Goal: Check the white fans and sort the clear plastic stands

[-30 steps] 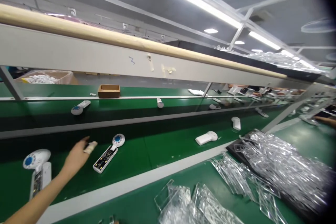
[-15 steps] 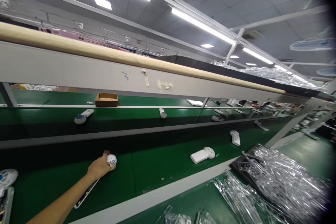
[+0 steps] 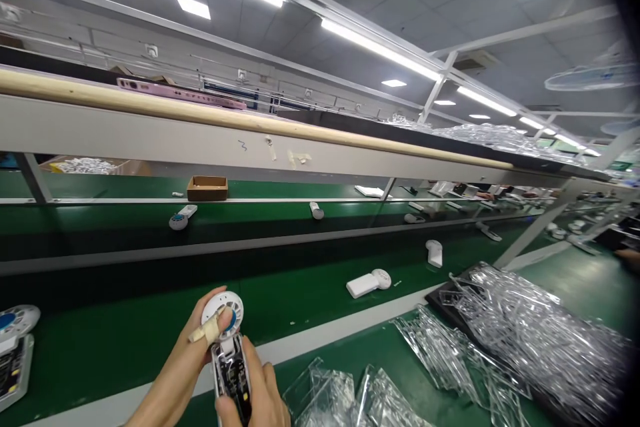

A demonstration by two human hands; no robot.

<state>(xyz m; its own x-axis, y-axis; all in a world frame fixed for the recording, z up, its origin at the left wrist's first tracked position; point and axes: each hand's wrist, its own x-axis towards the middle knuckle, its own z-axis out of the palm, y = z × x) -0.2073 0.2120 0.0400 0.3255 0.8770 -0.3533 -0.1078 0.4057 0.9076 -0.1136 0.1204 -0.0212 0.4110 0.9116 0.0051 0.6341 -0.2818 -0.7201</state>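
1. The left hand (image 3: 186, 348) pinches the round end of the white gadget (image 3: 218, 300) over the green table (image 3: 305, 293).
2. The right hand's (image 3: 265, 392) fingers curl around its long part.
3. It's open; black insides (image 3: 233, 375) show.

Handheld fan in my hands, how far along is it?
Looks done: the round head is joined to the handle, and a circuit board sits inside. In hand: your left hand holds the head, your right the handle. Apparently left: covering the exposed board. Another open fan lies at the view's left edge, its board also uncovered.
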